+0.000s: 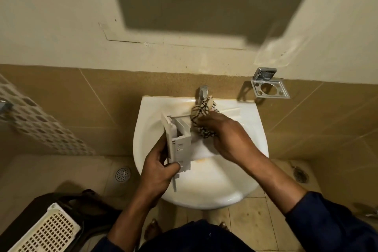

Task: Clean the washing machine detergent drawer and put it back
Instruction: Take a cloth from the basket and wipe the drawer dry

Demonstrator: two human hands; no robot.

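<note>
Drawer (pixel 180 141) gripped in left hand (pixel 157 170) over sink (pixel 204 196); cloth (pixel 201 108) clutched in right hand (pixel 227 139); wiping seemingly underway, refitting not yet done.

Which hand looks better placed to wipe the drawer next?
Probably the right hand: it holds the patterned cloth right beside the drawer, while the left hand grips the drawer over the sink.

A home bathroom: a white washbasin (pixel 251 129) with tap (pixel 202 91), tiled walls, and floor drains (pixel 122 174).
</note>
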